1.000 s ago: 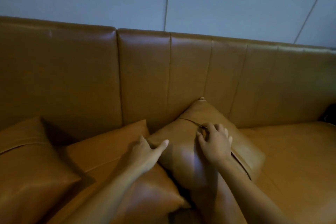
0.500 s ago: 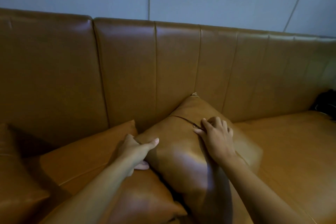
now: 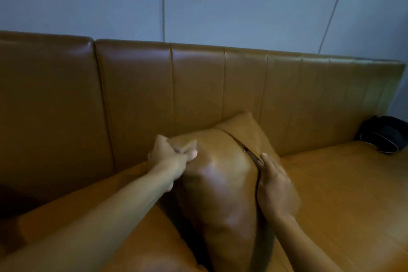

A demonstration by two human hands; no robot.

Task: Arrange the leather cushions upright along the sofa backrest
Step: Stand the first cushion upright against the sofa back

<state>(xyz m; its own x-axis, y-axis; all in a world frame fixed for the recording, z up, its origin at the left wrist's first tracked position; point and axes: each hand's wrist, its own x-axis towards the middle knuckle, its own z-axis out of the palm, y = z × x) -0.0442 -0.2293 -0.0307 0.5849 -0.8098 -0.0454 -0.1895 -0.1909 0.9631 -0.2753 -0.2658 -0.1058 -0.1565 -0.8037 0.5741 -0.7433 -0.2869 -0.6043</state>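
Note:
A tan leather cushion [image 3: 223,181] with a dark zip seam stands tilted on the sofa seat, its top corner resting against the backrest [image 3: 198,86]. My left hand [image 3: 170,154] pinches the cushion's upper left corner. My right hand [image 3: 273,185] lies along its right side by the seam, fingers pressed on the leather. A second tan cushion [image 3: 136,247] lies flat under my left forearm at the lower left.
A black bag [image 3: 384,134] sits on the seat at the far right end by the backrest. The bare seat [image 3: 344,194] stretches between the cushion and the bag. A grey-blue wall [image 3: 242,2] rises behind the sofa.
My left hand rose from beside the cushion and gripped its upper left corner. My right hand slid from the cushion's top down to its right side. The view shifted right and up.

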